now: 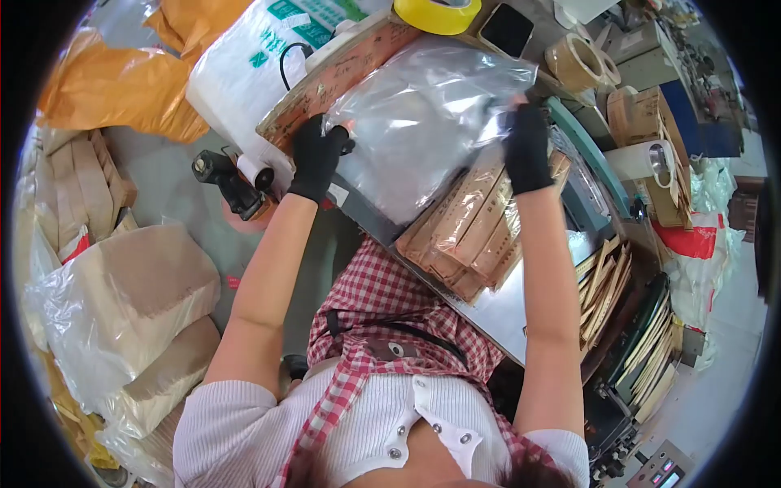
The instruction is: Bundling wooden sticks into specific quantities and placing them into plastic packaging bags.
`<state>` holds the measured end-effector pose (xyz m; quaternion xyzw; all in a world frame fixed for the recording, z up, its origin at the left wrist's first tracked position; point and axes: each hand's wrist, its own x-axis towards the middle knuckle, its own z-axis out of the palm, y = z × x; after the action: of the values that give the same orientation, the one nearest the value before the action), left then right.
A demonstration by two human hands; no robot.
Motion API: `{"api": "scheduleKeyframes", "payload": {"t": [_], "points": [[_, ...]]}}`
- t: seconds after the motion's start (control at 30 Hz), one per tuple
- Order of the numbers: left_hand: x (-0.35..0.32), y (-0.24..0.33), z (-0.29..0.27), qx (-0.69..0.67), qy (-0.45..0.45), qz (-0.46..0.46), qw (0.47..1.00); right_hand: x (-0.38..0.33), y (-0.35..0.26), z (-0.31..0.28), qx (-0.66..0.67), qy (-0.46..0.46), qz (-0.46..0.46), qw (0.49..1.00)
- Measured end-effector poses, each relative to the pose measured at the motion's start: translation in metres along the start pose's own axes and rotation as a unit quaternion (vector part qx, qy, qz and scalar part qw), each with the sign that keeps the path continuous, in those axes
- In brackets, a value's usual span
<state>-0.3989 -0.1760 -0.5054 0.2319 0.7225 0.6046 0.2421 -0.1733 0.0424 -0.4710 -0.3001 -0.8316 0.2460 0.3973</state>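
A large clear plastic bag (407, 114) is spread between my two hands above the work table. My left hand (316, 159), in a black glove with bare fingertips, is closed on the bag's left edge. On the opposite side my right hand (527, 150), gloved the same way, grips the bag's right edge; its fingers are slightly smeared by motion. Below the bag and beside my right forearm lies a stack of flat brown paper packets (476, 224) under shiny clear film. Part of the stack is hidden by the bag.
Yellow tape (439, 15) and a black phone (506, 31) lie at the table's far side. Brown tape rolls (576, 61) stand far right. A black handheld device (232, 183) is left of the table. Plastic-wrapped brown packages (154, 276) are piled at left.
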Motion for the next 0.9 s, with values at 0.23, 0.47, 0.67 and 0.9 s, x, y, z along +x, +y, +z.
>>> {"api": "scheduleKeyframes", "payload": {"t": [0.23,0.47,0.67,0.9], "points": [[-0.042,0.054,0.034,0.386,0.015,0.455,0.803,0.005,-0.091,-0.111,0.287,0.213,0.147,0.922],[0.050,0.027,0.112,0.555,-0.192,0.350,0.730,-0.088,-0.143,-0.126,0.400,0.058,0.210,0.890],[-0.032,0.094,0.090,0.501,-0.045,0.443,0.742,-0.131,-0.121,-0.123,0.455,0.192,0.359,0.792],[-0.176,0.154,0.095,0.082,-0.178,0.388,0.901,-0.131,-0.152,-0.102,0.495,0.151,0.341,0.785]]}}
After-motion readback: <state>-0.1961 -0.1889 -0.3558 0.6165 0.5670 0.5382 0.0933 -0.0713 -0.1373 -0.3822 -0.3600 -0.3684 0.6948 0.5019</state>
